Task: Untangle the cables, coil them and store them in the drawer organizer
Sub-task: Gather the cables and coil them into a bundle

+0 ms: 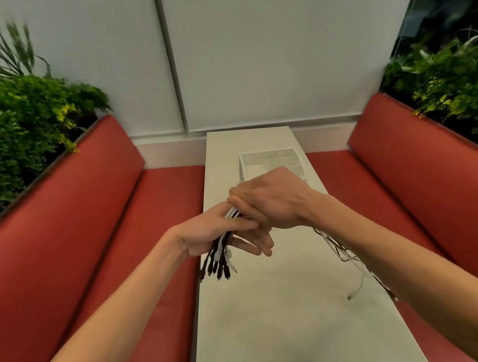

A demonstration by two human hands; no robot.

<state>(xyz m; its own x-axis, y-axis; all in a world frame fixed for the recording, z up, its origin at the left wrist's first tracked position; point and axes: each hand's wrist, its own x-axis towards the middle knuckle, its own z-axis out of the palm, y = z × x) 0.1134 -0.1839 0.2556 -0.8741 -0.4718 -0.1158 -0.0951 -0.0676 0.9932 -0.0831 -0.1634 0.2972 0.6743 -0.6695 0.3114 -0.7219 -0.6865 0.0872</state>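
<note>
A bundle of black and white cables (220,258) hangs from my two hands above the narrow white table (273,308). My left hand (208,233) holds the bundle across its palm, and the plug ends dangle below it. My right hand (271,198) grips the same bundle from above, crossing over my left fingers. More cable ends (353,263) trail down under my right forearm, one white plug lying on the table. The white drawer organizer (271,163) sits farther back on the table, partly hidden by my right hand.
Red padded benches (90,224) run along both sides of the table. Green plants (16,120) stand behind each bench back. A white panelled wall (249,63) closes the far end.
</note>
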